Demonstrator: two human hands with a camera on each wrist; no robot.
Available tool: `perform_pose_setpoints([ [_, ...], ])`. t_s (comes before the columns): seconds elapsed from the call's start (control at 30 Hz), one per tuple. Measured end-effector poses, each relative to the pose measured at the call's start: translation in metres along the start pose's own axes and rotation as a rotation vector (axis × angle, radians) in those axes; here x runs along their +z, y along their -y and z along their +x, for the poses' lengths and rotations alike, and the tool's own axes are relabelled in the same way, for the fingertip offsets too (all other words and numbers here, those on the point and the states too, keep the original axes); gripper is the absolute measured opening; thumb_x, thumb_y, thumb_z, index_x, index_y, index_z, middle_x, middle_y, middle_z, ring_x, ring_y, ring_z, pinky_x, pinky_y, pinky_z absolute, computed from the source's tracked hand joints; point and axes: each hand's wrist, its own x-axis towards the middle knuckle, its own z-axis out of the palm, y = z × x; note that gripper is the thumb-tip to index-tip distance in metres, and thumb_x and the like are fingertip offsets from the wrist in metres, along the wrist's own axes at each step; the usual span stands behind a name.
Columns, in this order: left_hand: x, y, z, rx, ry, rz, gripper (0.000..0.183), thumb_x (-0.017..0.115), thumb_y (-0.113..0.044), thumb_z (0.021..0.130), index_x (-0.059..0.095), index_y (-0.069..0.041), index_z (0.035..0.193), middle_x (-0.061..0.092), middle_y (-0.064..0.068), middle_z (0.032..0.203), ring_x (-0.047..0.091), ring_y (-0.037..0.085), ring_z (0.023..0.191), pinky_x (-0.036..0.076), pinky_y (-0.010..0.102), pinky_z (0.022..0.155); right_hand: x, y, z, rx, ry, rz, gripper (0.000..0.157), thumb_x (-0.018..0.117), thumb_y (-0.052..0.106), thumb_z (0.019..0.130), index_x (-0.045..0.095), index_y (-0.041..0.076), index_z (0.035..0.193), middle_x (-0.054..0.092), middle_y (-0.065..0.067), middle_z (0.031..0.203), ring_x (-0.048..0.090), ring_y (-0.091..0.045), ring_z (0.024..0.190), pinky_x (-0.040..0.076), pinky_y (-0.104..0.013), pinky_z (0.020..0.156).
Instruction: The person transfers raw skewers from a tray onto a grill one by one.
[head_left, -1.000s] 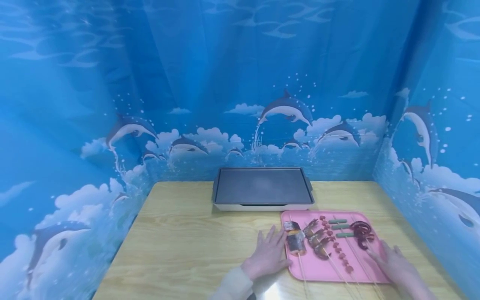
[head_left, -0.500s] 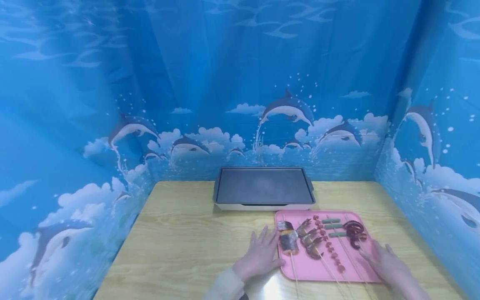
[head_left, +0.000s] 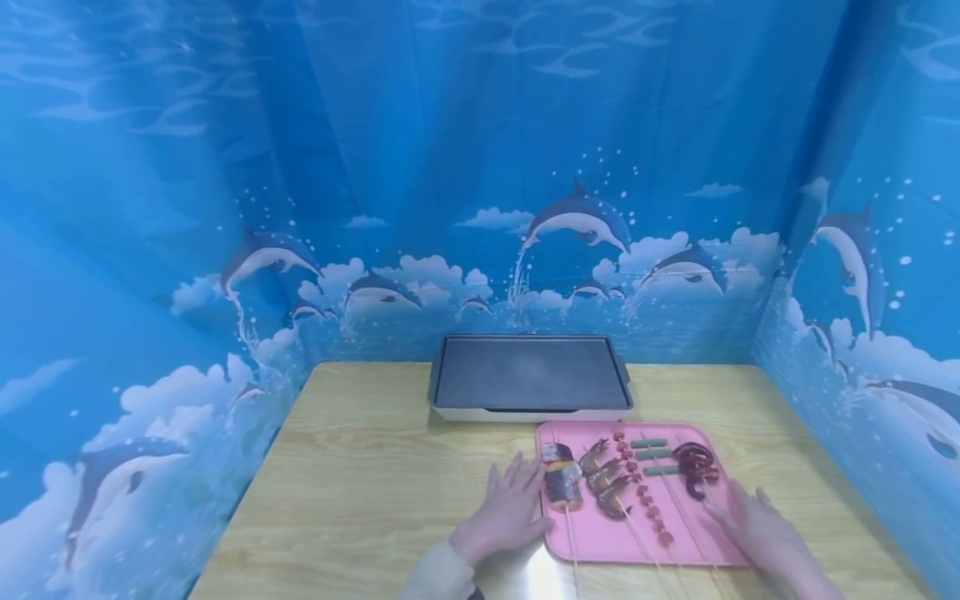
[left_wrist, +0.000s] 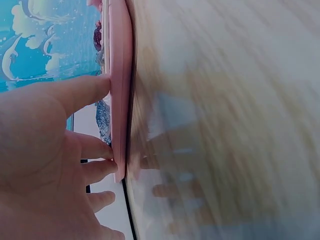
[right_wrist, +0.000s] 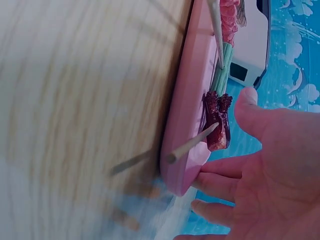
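A pink tray (head_left: 603, 543) lies on the table, with my left hand (head_left: 501, 512) at its left edge and my right hand (head_left: 765, 533) at its right. In the left wrist view, thumb and fingertips touch the rim and side wall of the tray (left_wrist: 120, 75), fingers extended. The right wrist view has fingertips against the tray's (right_wrist: 182, 132) corner, the thumb raised apart. On the tray lie skewers: silvery-skinned fish chunks (head_left: 562, 487), shrimp (head_left: 600, 478), small red pieces (head_left: 643, 492), green sticks (head_left: 652, 454) and a dark red octopus tentacle (head_left: 696, 467). Their wooden ends overhang the near edge.
Behind the tray, close to its far edge, stands a flat dark electric griddle (head_left: 532, 373) with a white base. The wood-grain table (head_left: 360, 475) extends to the left. Blue dolphin-print curtains (head_left: 480, 167) enclose the back and both sides.
The tray with its skewers has slid left across the table, both hands moving along with it at its edges. The griddle stays in place.
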Motion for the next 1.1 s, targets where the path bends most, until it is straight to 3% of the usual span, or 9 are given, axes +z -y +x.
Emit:
perform_pose_setpoints([
  [0.37, -0.004, 0.016, -0.013, 0.008, -0.020, -0.068, 0.074, 0.051, -0.048, 0.088, 0.026, -0.010, 0.145, 0.015, 0.003, 0.154, 0.011, 0.035, 0.140, 0.012, 0.065, 0.106, 0.003, 0.019, 0.001, 0.015, 0.020, 0.010, 0.093, 0.032, 0.064, 0.089, 0.020, -0.015, 0.137, 0.026, -0.040, 0.133, 0.015, -0.061, 0.122, 0.022, -0.074, 0.089],
  [0.67, -0.006, 0.029, -0.022, 0.010, -0.037, -0.073, 0.073, 0.051, -0.048, 0.088, 0.025, -0.009, 0.145, 0.016, 0.004, 0.154, 0.011, 0.034, 0.140, 0.012, 0.065, 0.106, 0.011, 0.033, -0.003, -0.018, -0.042, -0.011, 0.088, 0.036, 0.060, 0.091, 0.025, -0.015, 0.136, 0.028, -0.041, 0.132, 0.020, -0.060, 0.120, 0.029, -0.073, 0.086],
  [1.1, -0.012, 0.048, -0.034, -0.042, -0.086, -0.069, 0.070, 0.054, -0.045, 0.087, 0.030, -0.010, 0.144, 0.022, 0.003, 0.152, 0.015, 0.034, 0.139, 0.013, 0.065, 0.106, 0.016, 0.057, -0.003, -0.042, -0.040, -0.008, 0.085, 0.039, 0.059, 0.090, 0.028, -0.013, 0.136, 0.034, -0.037, 0.132, 0.021, -0.057, 0.123, 0.031, -0.070, 0.089],
])
